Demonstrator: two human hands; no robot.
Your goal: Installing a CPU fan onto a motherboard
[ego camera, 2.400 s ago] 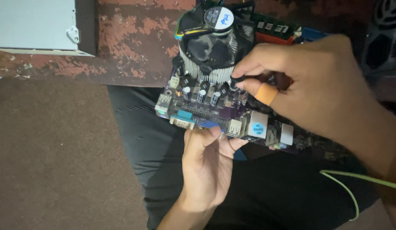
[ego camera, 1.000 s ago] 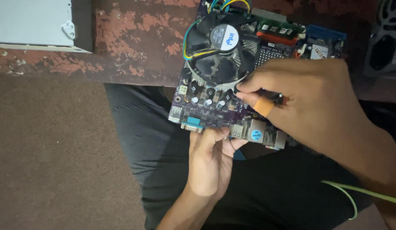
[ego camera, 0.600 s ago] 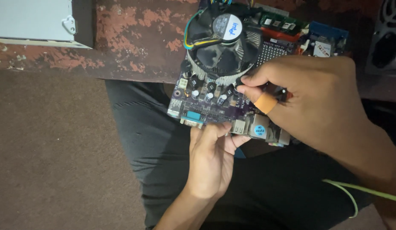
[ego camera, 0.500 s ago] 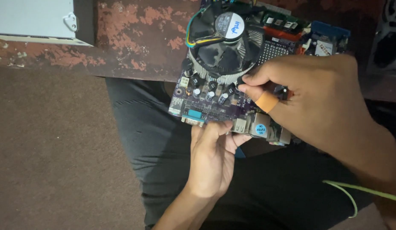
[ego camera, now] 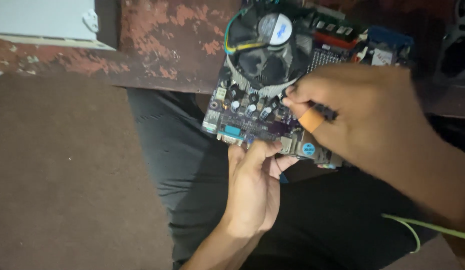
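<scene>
Bare forearms; dark trousers (ego camera: 192, 165); orange band on right-hand fingers (ego camera: 311, 120).

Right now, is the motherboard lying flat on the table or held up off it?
Held up. The left hand grips the near edge of the motherboard over the lap, while the right hand pinches something beside the cooler fan.

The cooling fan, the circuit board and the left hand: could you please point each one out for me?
cooling fan (ego camera: 266, 47), head view, on its round hub.
circuit board (ego camera: 252, 127), head view, on its purple face.
left hand (ego camera: 255, 187), head view, on its back.
</scene>
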